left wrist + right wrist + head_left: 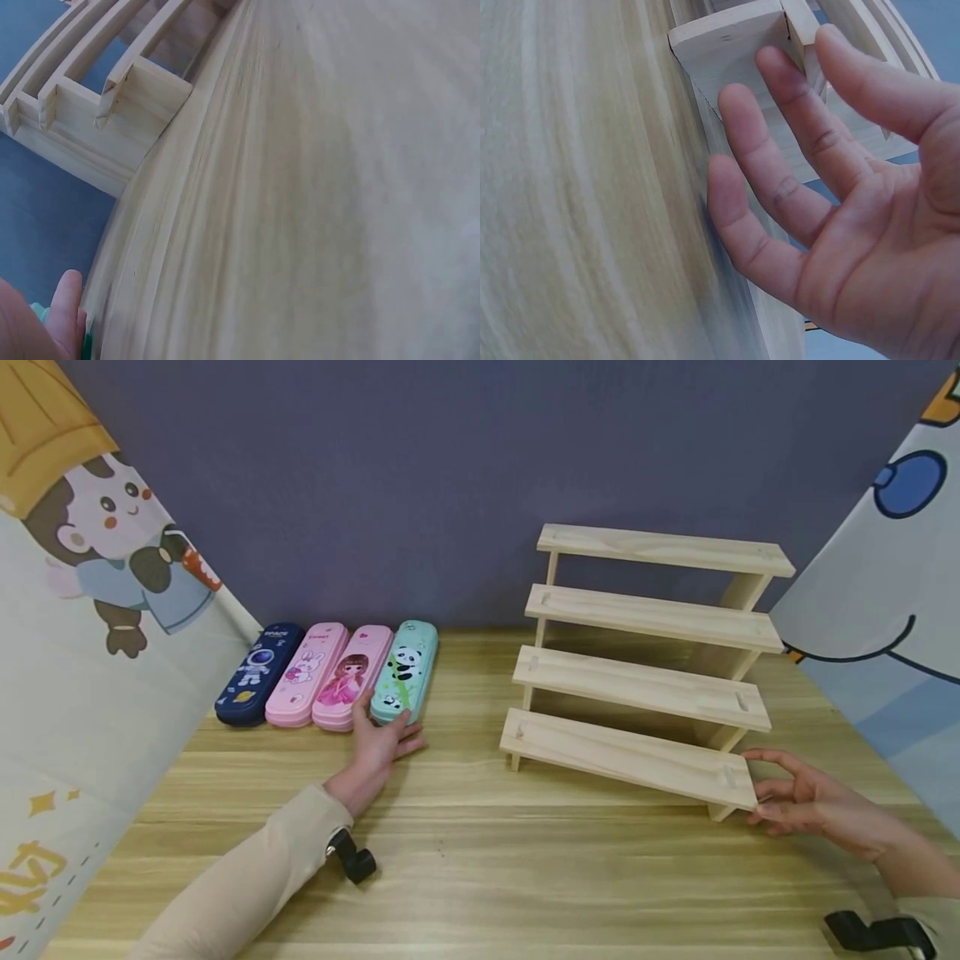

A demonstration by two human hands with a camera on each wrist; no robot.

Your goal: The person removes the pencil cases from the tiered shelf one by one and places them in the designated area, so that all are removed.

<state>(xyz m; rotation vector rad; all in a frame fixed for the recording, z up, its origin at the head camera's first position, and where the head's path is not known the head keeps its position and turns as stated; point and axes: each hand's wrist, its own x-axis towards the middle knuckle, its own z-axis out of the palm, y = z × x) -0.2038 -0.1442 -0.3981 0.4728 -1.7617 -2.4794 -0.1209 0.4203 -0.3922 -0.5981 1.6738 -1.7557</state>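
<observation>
My left hand (375,743) is at the near end of a mint-green panda pencil case (405,672), thumb on its left side and the other fingers at its lower right. In the left wrist view only a bit of that hand (56,322) shows, with a sliver of green beside it. A four-tier wooden stand (637,685) is on the right. By the right end of its lowest shelf is my right hand (821,806). Loosely bent, spread fingers (739,120) show in the right wrist view, close to the shelf's end; contact with it is hard to tell.
Left of the mint case lie a pink case with a girl (348,681), a pink rabbit case (306,677) and a navy astronaut case (258,677), side by side. A dark backdrop (375,485) rises behind the wooden table (465,860); printed cloths (90,693) hang at both sides.
</observation>
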